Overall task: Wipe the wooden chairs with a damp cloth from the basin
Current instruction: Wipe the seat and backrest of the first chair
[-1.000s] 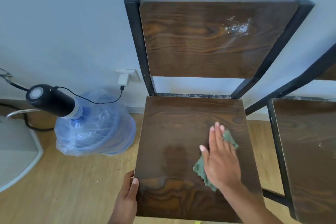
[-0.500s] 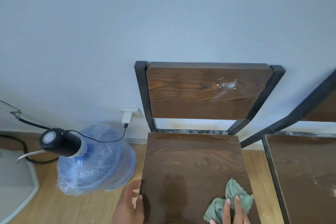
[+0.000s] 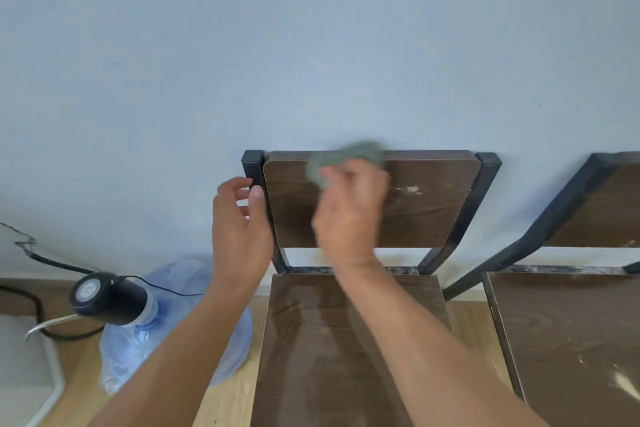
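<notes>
A dark wooden chair with a black metal frame stands against the wall; its backrest (image 3: pixel 433 211) carries a white smear on the right and its seat (image 3: pixel 311 340) shows wet streaks. My right hand (image 3: pixel 349 215) presses a green cloth (image 3: pixel 346 158) against the upper left of the backrest; both are blurred. My left hand (image 3: pixel 239 222) hovers by the left post of the frame (image 3: pixel 252 163), fingers curled and apart, the thumb touching the post.
A second wooden chair (image 3: pixel 571 340) with white specks stands close on the right. A blue water jug (image 3: pixel 173 291) with a black pump (image 3: pixel 107 298) and cable lies on the floor at left. A white object (image 3: pixel 27 374) fills the lower left corner.
My right hand lifted the cloth from the seat up to the backrest. My left hand let go of the seat's front edge and rose to the left post. The view tilted up.
</notes>
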